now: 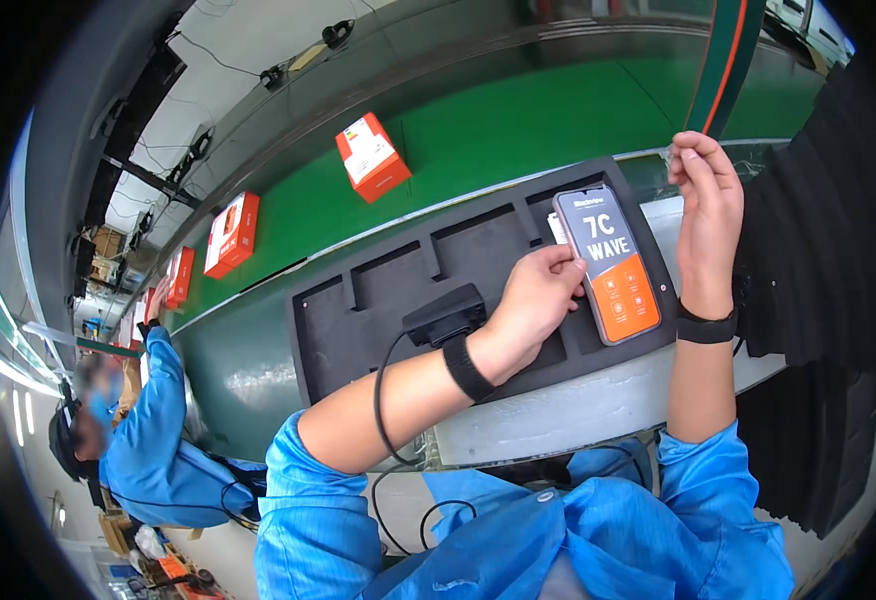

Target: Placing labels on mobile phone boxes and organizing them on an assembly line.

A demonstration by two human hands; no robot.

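A smartphone with a printed grey-and-orange front lies over the right-hand compartment of a black foam tray. My left hand reaches across the tray, thumb and fingers closed at the phone's left edge. A small white piece shows beside the phone's upper left edge. To the right of the phone, my right hand is raised with its fingertips pinched together. Something thin and pale may be at those fingertips, too small to make out.
Orange-and-white boxes stand on the green conveyor belt beyond the tray. Stacked black trays rise at the right. A dark device with a cable sits by my left wrist. A co-worker in blue reaches toward boxes at left.
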